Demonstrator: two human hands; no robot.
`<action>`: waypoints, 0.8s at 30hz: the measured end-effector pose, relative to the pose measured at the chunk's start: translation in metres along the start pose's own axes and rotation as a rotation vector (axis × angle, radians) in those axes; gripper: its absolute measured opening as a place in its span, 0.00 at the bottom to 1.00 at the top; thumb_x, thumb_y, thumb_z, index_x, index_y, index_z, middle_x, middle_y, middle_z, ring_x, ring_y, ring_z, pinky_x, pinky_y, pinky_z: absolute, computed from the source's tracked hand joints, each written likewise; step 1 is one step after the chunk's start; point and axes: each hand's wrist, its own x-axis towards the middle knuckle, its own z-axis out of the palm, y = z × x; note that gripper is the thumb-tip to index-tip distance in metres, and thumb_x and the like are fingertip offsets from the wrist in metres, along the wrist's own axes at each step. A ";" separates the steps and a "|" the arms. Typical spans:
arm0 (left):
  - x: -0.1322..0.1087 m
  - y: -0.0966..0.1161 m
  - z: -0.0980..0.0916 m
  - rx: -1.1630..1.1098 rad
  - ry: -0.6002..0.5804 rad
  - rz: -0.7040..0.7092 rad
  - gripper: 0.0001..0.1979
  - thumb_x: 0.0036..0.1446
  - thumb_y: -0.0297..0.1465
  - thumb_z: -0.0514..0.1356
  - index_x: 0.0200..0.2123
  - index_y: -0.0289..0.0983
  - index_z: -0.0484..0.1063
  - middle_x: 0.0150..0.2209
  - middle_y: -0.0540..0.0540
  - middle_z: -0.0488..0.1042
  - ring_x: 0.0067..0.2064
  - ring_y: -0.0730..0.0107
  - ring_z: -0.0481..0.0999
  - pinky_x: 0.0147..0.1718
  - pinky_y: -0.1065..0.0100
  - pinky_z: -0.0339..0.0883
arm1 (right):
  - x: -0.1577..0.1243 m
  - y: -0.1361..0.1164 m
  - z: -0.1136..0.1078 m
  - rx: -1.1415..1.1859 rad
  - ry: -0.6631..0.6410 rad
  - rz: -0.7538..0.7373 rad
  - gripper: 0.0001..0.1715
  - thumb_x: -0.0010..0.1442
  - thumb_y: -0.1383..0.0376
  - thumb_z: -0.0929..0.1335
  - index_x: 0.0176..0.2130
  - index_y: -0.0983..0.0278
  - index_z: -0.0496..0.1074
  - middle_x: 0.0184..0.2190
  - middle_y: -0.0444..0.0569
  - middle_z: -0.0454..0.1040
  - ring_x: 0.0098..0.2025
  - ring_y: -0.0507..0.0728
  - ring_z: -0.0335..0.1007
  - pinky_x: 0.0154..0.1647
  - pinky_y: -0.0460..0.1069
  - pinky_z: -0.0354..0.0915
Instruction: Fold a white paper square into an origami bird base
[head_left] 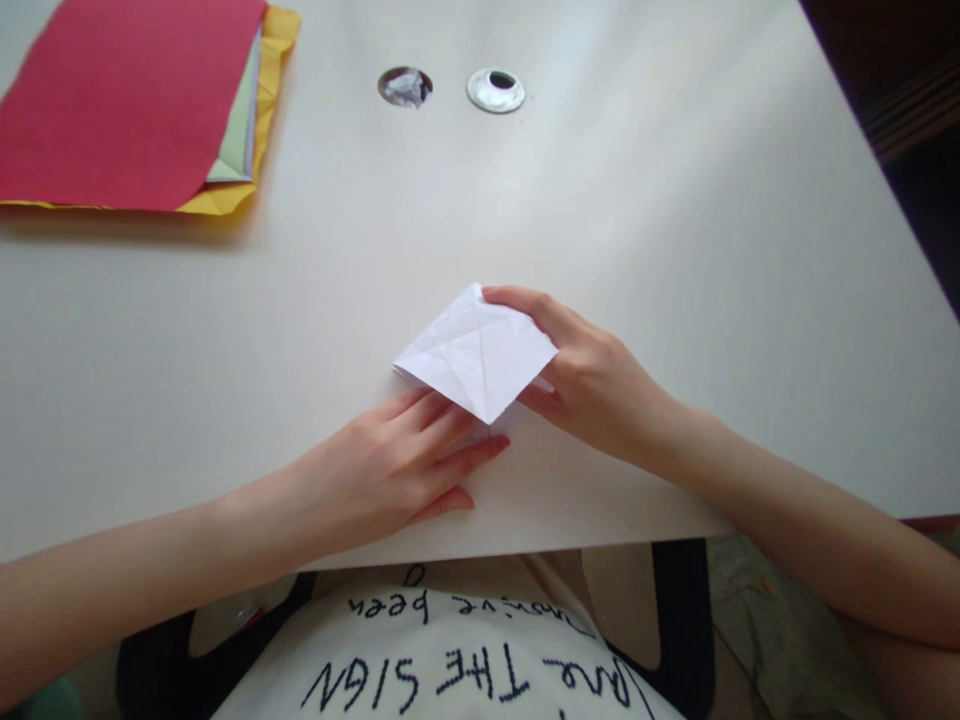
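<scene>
A small white folded paper point(476, 350) is held in a diamond shape near the front of the table, with crease lines crossing its face. My right hand point(581, 365) grips its right side, one finger along the upper right edge and others partly hidden behind and beneath it. From the lower left, my left hand point(409, 455) lies palm down, its fingers stretched out and apart. Several of those fingertips disappear under the paper's lower left edge, and the thumb and forefinger point right below it. Another layer of paper shows slightly beneath the top flap.
A stack of coloured paper with a red sheet point(127, 100) on top and a yellow sheet point(225, 200) beneath lies at the far left. The white table point(675, 200) has a round hole point(406, 88) stuffed with crumpled material, beside a silvery round cap point(495, 91) with a dark opening.
</scene>
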 end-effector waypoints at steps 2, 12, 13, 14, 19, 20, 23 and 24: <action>0.000 0.000 0.000 -0.005 -0.008 -0.004 0.21 0.59 0.35 0.56 0.54 0.34 0.64 0.52 0.38 0.67 0.54 0.49 0.64 0.52 0.52 0.63 | 0.000 0.000 0.000 0.021 -0.003 0.020 0.21 0.59 0.67 0.62 0.52 0.59 0.61 0.58 0.53 0.59 0.56 0.63 0.61 0.47 0.59 0.67; 0.000 -0.001 0.001 -0.055 0.009 -0.018 0.20 0.59 0.34 0.56 0.54 0.37 0.64 0.52 0.38 0.65 0.54 0.51 0.65 0.51 0.52 0.63 | 0.001 -0.002 -0.003 0.105 -0.088 0.065 0.20 0.57 0.66 0.64 0.50 0.59 0.64 0.60 0.52 0.53 0.59 0.63 0.56 0.51 0.59 0.65; 0.000 -0.001 0.001 -0.061 0.012 -0.017 0.20 0.59 0.34 0.56 0.54 0.37 0.64 0.52 0.37 0.65 0.54 0.50 0.65 0.51 0.52 0.63 | 0.002 -0.002 -0.005 0.121 -0.096 0.059 0.19 0.57 0.67 0.64 0.50 0.59 0.64 0.60 0.52 0.53 0.59 0.62 0.57 0.52 0.59 0.65; 0.000 -0.002 0.000 -0.069 0.013 -0.017 0.20 0.59 0.34 0.56 0.54 0.37 0.65 0.52 0.37 0.65 0.54 0.50 0.64 0.52 0.52 0.63 | 0.002 -0.001 -0.006 0.132 -0.099 0.052 0.19 0.57 0.67 0.64 0.50 0.59 0.65 0.60 0.52 0.54 0.58 0.61 0.57 0.52 0.58 0.65; 0.002 -0.008 0.001 -0.108 -0.013 -0.029 0.19 0.59 0.33 0.56 0.54 0.39 0.65 0.54 0.38 0.63 0.57 0.50 0.61 0.54 0.51 0.60 | 0.001 0.008 -0.015 0.090 -0.068 -0.005 0.16 0.57 0.68 0.65 0.46 0.57 0.69 0.59 0.48 0.57 0.57 0.60 0.60 0.51 0.57 0.67; 0.003 -0.011 0.001 -0.113 -0.018 -0.030 0.19 0.59 0.34 0.56 0.54 0.39 0.64 0.54 0.38 0.63 0.58 0.50 0.61 0.54 0.51 0.60 | 0.000 0.010 -0.016 0.072 -0.062 -0.019 0.14 0.58 0.68 0.64 0.44 0.57 0.70 0.59 0.47 0.57 0.57 0.60 0.60 0.51 0.57 0.67; 0.003 -0.019 0.002 -0.119 -0.019 -0.037 0.21 0.58 0.36 0.56 0.55 0.39 0.64 0.55 0.37 0.61 0.58 0.49 0.60 0.54 0.49 0.59 | -0.001 0.013 -0.019 0.016 -0.062 -0.048 0.12 0.58 0.69 0.64 0.40 0.56 0.73 0.60 0.46 0.55 0.58 0.61 0.58 0.53 0.58 0.65; 0.003 -0.021 0.002 -0.117 -0.015 -0.039 0.21 0.58 0.37 0.56 0.55 0.39 0.64 0.56 0.37 0.61 0.58 0.48 0.60 0.54 0.48 0.59 | -0.001 0.013 -0.019 0.005 -0.066 -0.050 0.12 0.59 0.69 0.63 0.39 0.56 0.73 0.60 0.45 0.55 0.59 0.62 0.57 0.53 0.59 0.65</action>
